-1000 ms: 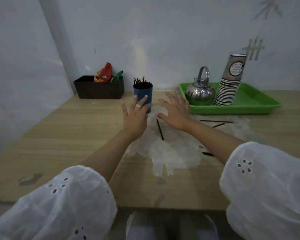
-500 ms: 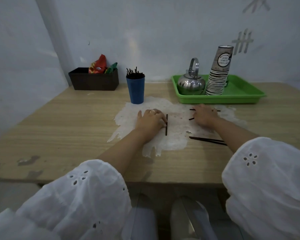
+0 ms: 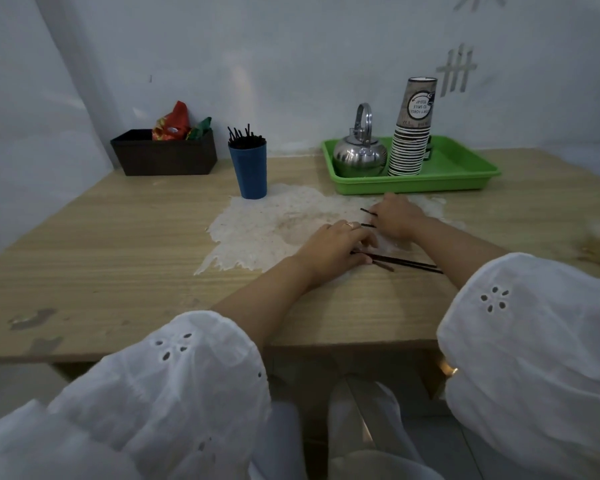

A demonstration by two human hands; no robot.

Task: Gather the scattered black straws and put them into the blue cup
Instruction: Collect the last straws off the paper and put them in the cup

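Note:
The blue cup stands upright at the back of the table, with several black straws sticking out of it. My left hand lies knuckles up on the table, fingers curled down over the near ends of long black straws that run out to the right. My right hand rests just beyond it, fingers closed over two black straws whose tips poke out to the left. Both hands sit on a whitish worn patch of the tabletop.
A green tray at the back right holds a steel kettle and a tall stack of paper cups. A dark box with snack packets stands in the back left corner. The table's front edge runs just below my forearms.
My left hand has slid right, from the single straw in the middle to the long straws near the front. That middle straw no longer shows. My right hand has stayed by the tray.

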